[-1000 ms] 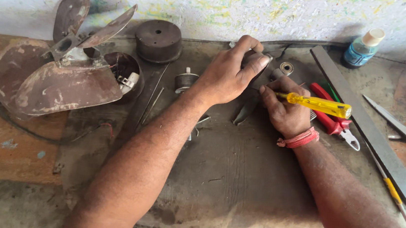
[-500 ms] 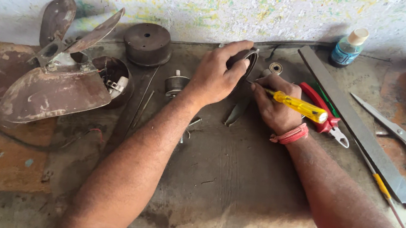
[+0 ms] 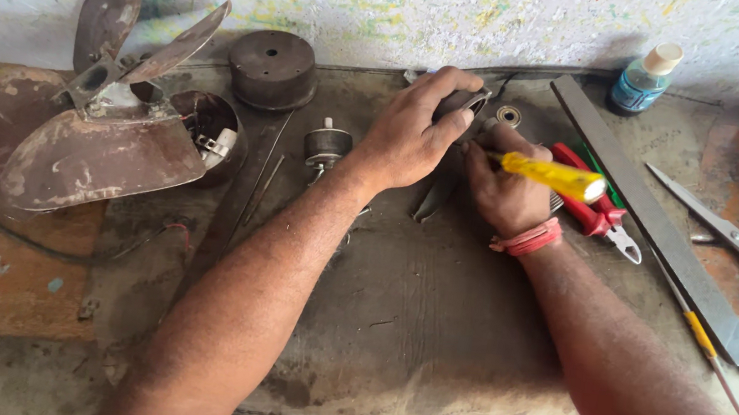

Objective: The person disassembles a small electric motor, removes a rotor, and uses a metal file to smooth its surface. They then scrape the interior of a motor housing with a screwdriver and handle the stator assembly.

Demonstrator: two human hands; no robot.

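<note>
My left hand [image 3: 409, 138] clamps a dark round part [image 3: 461, 105] at the mat's far edge; right hand [image 3: 504, 190] grips the yellow screwdriver [image 3: 554, 176], tip probably in it. I'd steady the part and keep the driver straight.

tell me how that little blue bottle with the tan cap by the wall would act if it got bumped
The small blue bottle stands upright on a narrow base, taller than wide, so a knock would probably tip it. Its body looks round, so once down it may roll along the worn mat. It looks like light plastic and would likely slide easily.
</note>
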